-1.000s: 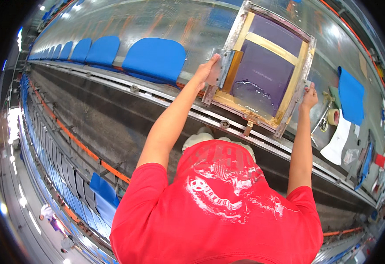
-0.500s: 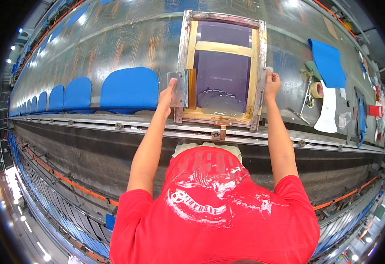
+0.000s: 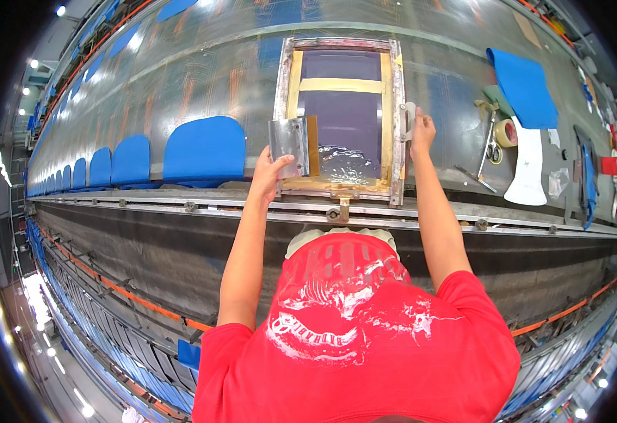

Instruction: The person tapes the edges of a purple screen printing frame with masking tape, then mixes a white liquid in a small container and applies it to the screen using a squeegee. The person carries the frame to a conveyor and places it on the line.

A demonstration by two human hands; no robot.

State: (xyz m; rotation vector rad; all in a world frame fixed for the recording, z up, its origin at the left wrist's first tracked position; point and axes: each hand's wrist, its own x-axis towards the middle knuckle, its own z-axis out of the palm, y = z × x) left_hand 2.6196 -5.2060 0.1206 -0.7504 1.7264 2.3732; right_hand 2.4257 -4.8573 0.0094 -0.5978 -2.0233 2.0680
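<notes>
A screen-printing frame (image 3: 396, 92) with dark purple mesh (image 3: 340, 116) and yellow tape borders lies on the long table in front of me. A shiny clear puddle (image 3: 350, 162) covers the near end of the mesh. My left hand (image 3: 269, 173) is closed on a squeegee (image 3: 291, 144), a metal plate with an amber blade, held upright over the frame's left side. Whether the blade touches the mesh I cannot tell. At the frame's right side, my right hand (image 3: 422, 132) has its fingers bent round a white, rounded handle (image 3: 410, 121).
Blue rounded panels (image 3: 205, 149) line the table to the left. Right of the frame are a blue sheet (image 3: 523, 88), a white curved piece (image 3: 527, 166), a tape roll (image 3: 506, 132) and scissors (image 3: 494, 151). A metal rail (image 3: 252, 210) runs along the near edge.
The frame has come down lower toward the table, my right hand moving with it. My left hand has brought the squeegee rightward over the frame, its plate turned more toward view.
</notes>
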